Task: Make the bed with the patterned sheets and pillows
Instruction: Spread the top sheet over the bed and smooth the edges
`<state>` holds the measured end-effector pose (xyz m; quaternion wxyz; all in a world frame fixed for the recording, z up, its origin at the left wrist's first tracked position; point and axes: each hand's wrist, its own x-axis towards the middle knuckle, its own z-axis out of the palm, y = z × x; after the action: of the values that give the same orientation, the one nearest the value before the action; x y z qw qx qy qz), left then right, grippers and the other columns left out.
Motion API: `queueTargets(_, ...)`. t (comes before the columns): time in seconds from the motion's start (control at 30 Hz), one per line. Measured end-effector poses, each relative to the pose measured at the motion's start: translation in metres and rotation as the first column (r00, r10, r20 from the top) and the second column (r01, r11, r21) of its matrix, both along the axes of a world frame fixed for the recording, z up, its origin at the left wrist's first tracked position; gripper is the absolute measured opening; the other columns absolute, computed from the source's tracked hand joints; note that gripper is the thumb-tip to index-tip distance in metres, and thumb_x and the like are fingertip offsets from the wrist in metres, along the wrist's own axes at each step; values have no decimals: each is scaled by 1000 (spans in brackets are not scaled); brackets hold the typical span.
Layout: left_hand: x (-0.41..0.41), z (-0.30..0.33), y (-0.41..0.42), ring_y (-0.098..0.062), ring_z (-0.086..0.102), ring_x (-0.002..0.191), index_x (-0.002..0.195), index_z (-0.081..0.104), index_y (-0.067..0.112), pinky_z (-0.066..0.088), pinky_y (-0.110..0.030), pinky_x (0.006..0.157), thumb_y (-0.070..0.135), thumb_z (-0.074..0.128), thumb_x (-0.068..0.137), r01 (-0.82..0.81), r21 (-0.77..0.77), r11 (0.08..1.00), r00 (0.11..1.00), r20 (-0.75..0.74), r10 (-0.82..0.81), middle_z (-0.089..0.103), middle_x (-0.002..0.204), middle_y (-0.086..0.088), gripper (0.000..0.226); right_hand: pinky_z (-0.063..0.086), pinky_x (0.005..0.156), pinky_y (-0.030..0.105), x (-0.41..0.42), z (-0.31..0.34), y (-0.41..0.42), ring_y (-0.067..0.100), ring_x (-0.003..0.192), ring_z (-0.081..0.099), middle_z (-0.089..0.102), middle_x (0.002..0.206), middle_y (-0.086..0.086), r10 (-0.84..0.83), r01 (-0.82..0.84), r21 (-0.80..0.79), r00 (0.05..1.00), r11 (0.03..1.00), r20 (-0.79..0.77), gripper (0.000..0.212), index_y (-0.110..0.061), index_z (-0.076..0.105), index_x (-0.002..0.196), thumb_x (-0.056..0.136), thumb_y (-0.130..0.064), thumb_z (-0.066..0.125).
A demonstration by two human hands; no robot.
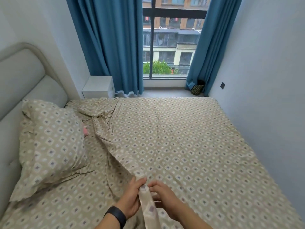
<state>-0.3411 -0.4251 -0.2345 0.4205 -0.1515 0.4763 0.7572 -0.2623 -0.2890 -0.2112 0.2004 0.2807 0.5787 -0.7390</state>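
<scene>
Your left hand and right hand: both grips pinch top sheet edge at bed's near edge; pillow by headboard.

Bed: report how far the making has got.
Done: one patterned pillow sits by the headboard. In hand: left hand and right hand grip the top sheet's near edge. Left: straighten its bunched corner by the nightstand.

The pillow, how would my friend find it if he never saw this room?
Start at the grey padded headboard on the left. The pillow lies right below it, on the sheet. It has the same diamond pattern, but it is the only puffy, raised shape with a frilly edge.
</scene>
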Motion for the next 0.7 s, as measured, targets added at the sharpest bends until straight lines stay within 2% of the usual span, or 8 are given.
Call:
queueTargets(0.03,4,3,11,-32,67,80,132,47,9,56,-45,69,10,70,90,12,-36,999,1000,-22,-13,63,112,-27,48,49,68,26,4,3,11,13,74,63,66,84,-3,33,-33,-8,999,999,6,25,-23,62,96,72,-30,64)
queueTargets(0.1,6,11,18,-31,65,75,117,54,3,57,-42,64,16,69,92,64,-114,991,994,-86,-74,66,92,-21,31,49,68,25,3,7,22,9,74,62,66,84,-7,98,-98,17,995,995,-1,30,-24,63,103,73,-32,68)
queueTargets(0.23,13,26,70,-36,69,81,91,58,7,54,-38,64,17,65,97,80,-273,959,973,-185,-134,66,84,-19,14,55,73,29,8,5,78,18,93,70,68,113,1,290,-280,156,956,947,-42,52,-25,60,124,73,-20,72)
queueTargets(0.37,44,25,137,-22,51,62,77,46,14,41,-34,60,26,74,86,55,-496,867,919,-315,-238,49,70,-11,32,46,73,32,36,-3,138,12,79,55,59,96,-5,452,-395,432,891,811,-34,33,-19,60,113,80,-17,61)
queueTargets(0.43,68,21,178,-20,45,64,74,44,17,38,-36,64,26,74,85,49,-542,839,903,-335,-269,43,71,-8,33,44,73,27,55,5,173,9,79,51,55,91,-8,462,-412,386,886,825,-42,36,-22,56,116,82,-18,66)
queueTargets(0.53,97,25,214,-21,45,65,74,49,15,37,-37,64,23,69,90,139,-557,819,894,-286,-346,43,71,-9,27,47,71,17,81,11,206,1,86,56,57,101,-12,544,-507,287,837,813,-64,70,-23,39,144,82,-18,71)
queueTargets(0.6,113,29,234,-20,46,56,72,49,15,36,-31,54,23,64,97,212,-537,817,896,-227,-382,45,64,-10,30,46,64,13,99,9,227,-5,82,60,61,107,-13,572,-548,206,817,811,-77,89,-23,26,154,81,-24,77)
queueTargets(0.7,123,32,254,-20,53,58,76,51,14,41,-29,53,26,60,102,315,-520,794,872,-172,-458,52,67,-8,29,46,64,16,116,0,247,-4,96,64,61,120,-19,535,-524,135,843,841,-63,91,-29,21,153,84,-36,80)
